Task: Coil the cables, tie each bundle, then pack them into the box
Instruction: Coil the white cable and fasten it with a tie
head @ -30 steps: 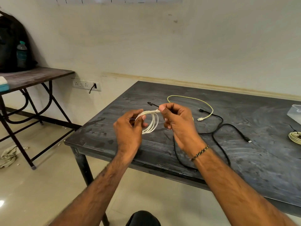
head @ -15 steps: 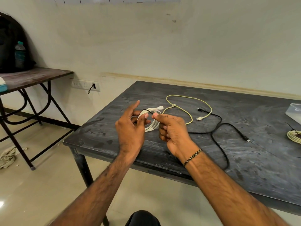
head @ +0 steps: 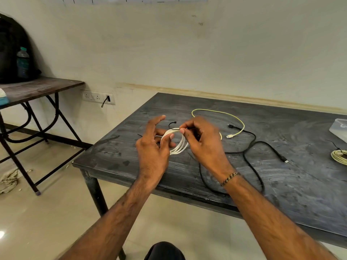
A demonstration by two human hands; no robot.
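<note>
A white cable coil (head: 178,147) hangs between my hands above the dark table (head: 281,184). My left hand (head: 154,147) holds the coil with thumb against fingers, index finger pointing up. My right hand (head: 202,141) pinches a thin black tie (head: 171,124) at the top of the coil. A yellow-green cable (head: 238,121) lies loose behind my hands. A black cable (head: 259,147) snakes over the table to the right. A tied pale coil (head: 339,156) lies at the right edge, beside a clear box (head: 339,128).
A brown side table (head: 37,87) stands at the left with a black backpack (head: 9,49) and a bottle (head: 22,62). A wall socket (head: 97,96) sits between the tables. Rags (head: 9,179) lie on the floor.
My right hand rose from beside the coil to its top and now pinches the black tie there. The left hand shifted its fingers on the coil, index finger still raised.
</note>
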